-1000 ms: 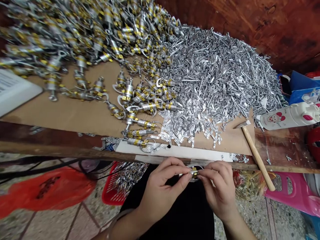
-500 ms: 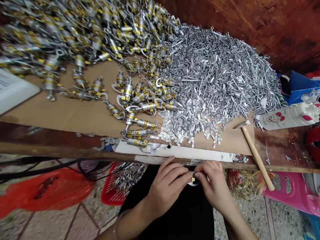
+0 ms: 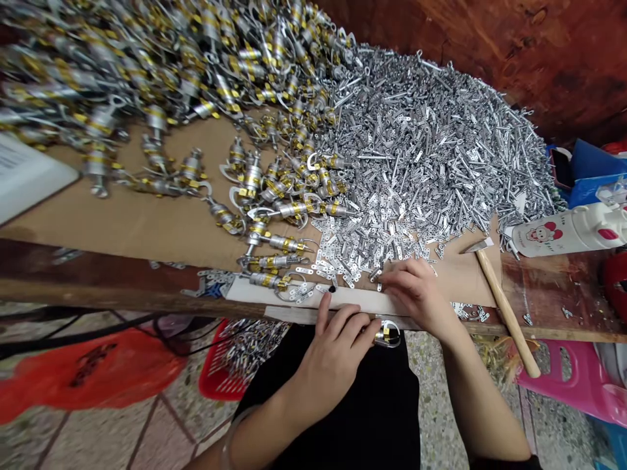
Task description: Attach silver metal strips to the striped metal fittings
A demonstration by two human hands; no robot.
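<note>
My left hand (image 3: 330,352) is closed around a metal fitting with a curved wire-like loop (image 3: 389,334) at the edge of the bench. Most of that piece is hidden under the fingers, and only its loop end shows to the right. On the cardboard, my right hand (image 3: 416,294) has its fingertips pressed together at the near edge of the small metal plates (image 3: 350,251). What is between those fingertips is too small to make out. Left of the plates lie several silver fittings with yellow bands and curved hooks (image 3: 269,261).
Behind the plates rises a heap of metal pins and plates (image 3: 431,143). More banded fittings (image 3: 147,59) are piled at the back left. A hammer (image 3: 504,300) overhangs the front edge beside a white bottle (image 3: 563,230). Below is a red basket (image 3: 210,382) of metal parts.
My right hand has left the fitting and moved up and forward to the plates on the cardboard. My left hand stays with the fitting, whose loop now shows more.
</note>
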